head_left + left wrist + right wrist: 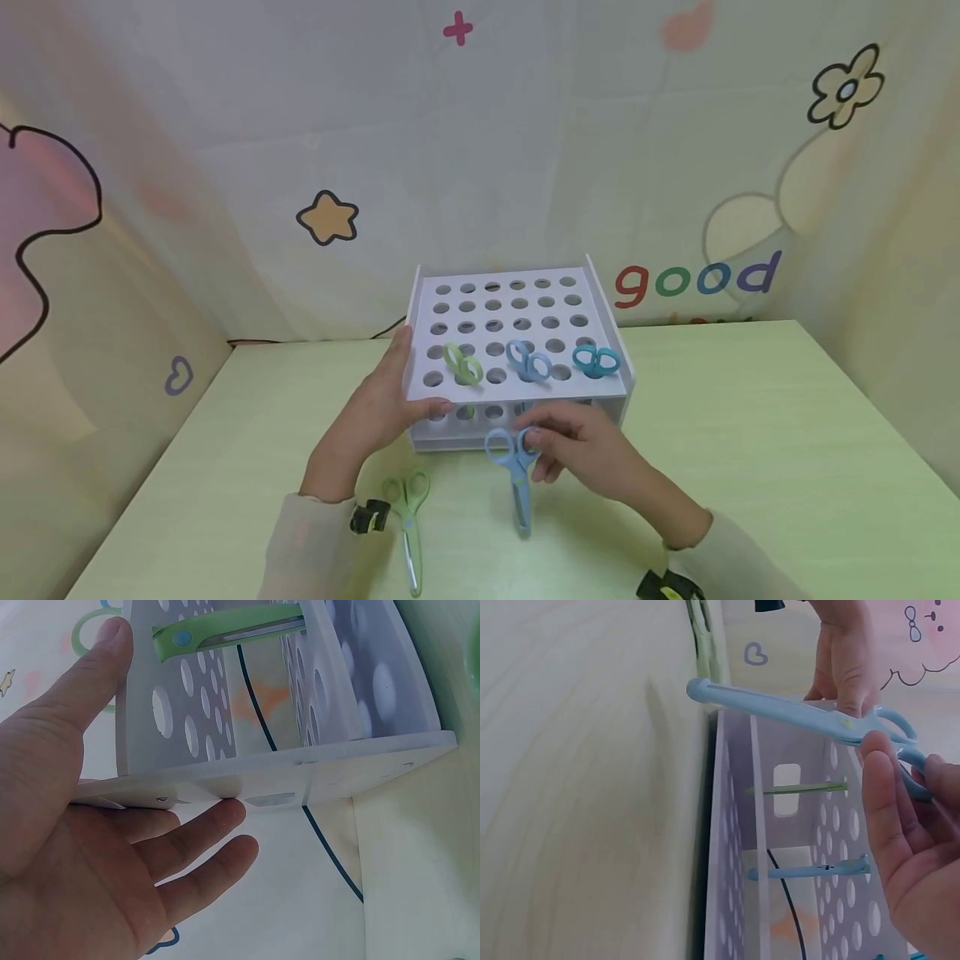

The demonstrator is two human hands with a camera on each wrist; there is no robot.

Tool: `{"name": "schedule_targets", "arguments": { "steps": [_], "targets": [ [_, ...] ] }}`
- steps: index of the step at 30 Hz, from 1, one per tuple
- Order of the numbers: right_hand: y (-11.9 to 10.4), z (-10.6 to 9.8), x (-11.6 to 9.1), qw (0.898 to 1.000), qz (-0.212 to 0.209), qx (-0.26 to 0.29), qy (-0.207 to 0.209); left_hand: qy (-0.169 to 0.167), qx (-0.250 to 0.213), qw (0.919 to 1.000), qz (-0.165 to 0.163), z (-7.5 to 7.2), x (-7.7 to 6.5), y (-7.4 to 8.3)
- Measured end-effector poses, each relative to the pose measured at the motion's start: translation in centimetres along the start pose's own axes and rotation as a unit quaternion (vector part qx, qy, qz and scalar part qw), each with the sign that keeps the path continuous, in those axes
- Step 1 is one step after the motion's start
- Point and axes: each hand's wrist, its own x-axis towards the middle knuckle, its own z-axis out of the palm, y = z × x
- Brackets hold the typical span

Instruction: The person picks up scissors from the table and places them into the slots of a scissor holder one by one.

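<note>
My right hand (585,446) pinches light blue scissors (780,712) by one handle loop, in front of a white perforated rack (517,392). Their closed blades point down toward me in the head view. At the rack's left side, my left hand (378,408) holds on, thumb along the front edge and fingers against the side panel. Standing handles-up in the rack's top plate are green scissors (462,365), another light blue pair (528,362) and a teal pair (596,361). Loose green scissors (410,529) lie on the table beside my left wrist.
The pale green table (750,433) runs back to a printed curtain (480,167). A dark cable (259,712) shows behind the rack. Inside the rack, a lower perforated shelf (450,429) sits below the top plate.
</note>
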Motion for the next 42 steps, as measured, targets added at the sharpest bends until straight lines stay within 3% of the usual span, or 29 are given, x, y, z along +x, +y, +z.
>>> {"name": "schedule_targets", "arguments": {
  "steps": [15, 24, 42],
  "targets": [
    [-2.1, -1.4, -0.5, 0.997, -0.054, 0.018, 0.045, 0.002, 0.008, 0.9999, -0.014, 0.1, -0.2, -0.2],
    [-3.6, -2.3, -0.7, 0.996, -0.046, 0.015, 0.079, 0.004, 0.019, 0.9997, -0.015, 0.1, -0.1, -0.2],
    [-6.5, -4.7, -0.7, 0.981, -0.117, 0.01, 0.157, 0.003, 0.04, 0.9991, -0.015, 0.1, 0.0, 0.0]
  ]
}}
